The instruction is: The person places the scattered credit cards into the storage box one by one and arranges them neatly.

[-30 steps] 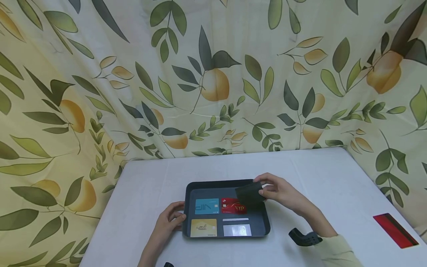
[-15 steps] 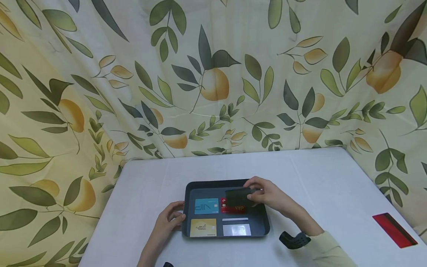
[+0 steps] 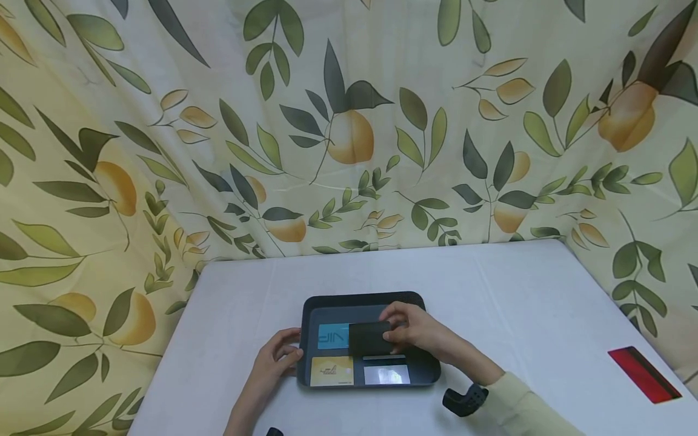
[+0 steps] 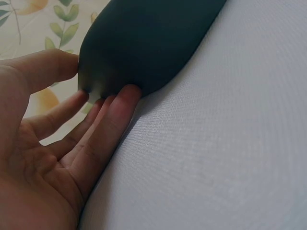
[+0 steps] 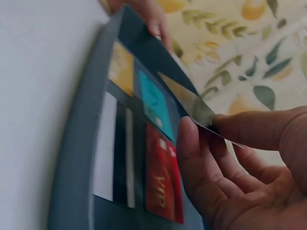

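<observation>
My right hand (image 3: pixel 417 330) pinches a dark card (image 3: pixel 367 339) between thumb and fingers, above the dark tray (image 3: pixel 429 366). The right wrist view shows that card (image 5: pixel 184 100) tilted, with a shiny face. In the head view it covers the red VIP card and part of the blue card (image 3: pixel 331 336). The red VIP card (image 5: pixel 160 179) lies in the tray in the right wrist view. A gold card (image 3: pixel 331 371) and a pale card with a black stripe (image 3: pixel 386 375) lie along the near side. My left hand (image 3: pixel 280 357) holds the tray's left edge, thumb at the rim.
A red card with a black stripe (image 3: pixel 645 375) lies by the right edge of the white table (image 3: pixel 518 303). A leaf-and-fruit patterned curtain (image 3: pixel 349 181) hangs behind. A black wrist device (image 3: pixel 465 399) sits on the right forearm.
My right hand has carried the dark card left and toward me, from the tray's far right corner to over the red VIP card. The left hand and tray have stayed put.
</observation>
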{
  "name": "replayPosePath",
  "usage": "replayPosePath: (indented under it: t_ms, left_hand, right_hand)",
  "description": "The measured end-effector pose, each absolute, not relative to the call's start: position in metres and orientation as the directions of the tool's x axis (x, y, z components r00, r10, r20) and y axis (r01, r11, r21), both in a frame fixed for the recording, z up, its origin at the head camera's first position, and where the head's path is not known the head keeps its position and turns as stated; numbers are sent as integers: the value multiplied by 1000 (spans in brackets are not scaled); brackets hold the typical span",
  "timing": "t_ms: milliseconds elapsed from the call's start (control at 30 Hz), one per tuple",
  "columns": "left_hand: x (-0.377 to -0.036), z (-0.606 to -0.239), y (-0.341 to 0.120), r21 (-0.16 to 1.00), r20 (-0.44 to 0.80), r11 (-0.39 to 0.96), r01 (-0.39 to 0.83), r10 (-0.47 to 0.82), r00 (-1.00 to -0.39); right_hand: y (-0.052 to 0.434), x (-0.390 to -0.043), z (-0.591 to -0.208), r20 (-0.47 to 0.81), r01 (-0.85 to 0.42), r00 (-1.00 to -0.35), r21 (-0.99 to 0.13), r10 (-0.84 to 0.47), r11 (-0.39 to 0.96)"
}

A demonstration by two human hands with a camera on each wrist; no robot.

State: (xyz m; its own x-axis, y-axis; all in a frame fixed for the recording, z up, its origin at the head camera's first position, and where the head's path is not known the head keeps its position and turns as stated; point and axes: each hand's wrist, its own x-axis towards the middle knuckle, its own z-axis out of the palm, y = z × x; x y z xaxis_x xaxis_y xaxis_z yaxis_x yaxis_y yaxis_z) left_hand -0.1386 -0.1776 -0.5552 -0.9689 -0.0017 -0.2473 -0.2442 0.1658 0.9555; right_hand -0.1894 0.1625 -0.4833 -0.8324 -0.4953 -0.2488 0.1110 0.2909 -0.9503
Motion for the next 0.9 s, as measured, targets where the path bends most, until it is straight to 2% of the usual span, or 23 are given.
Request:
replayPosePath:
  t_ms: [233,667,900]
  left_hand:
    - [-138,-555,-177,956,-245,166,-241,-1,-970]
    - [-138,-553,-177,957,-243,168,-238,5,-970]
    - [-138,-555,-178,958,-240,163,-235,14,-971]
  right_hand:
    - [147,-190,-483,-237,83,-817,-950,-525,301]
    - [122,-191,-486,-258,109,-844,-941,-470,321]
    - [112,-189,-492,-247,49,-871,-904,-424,425]
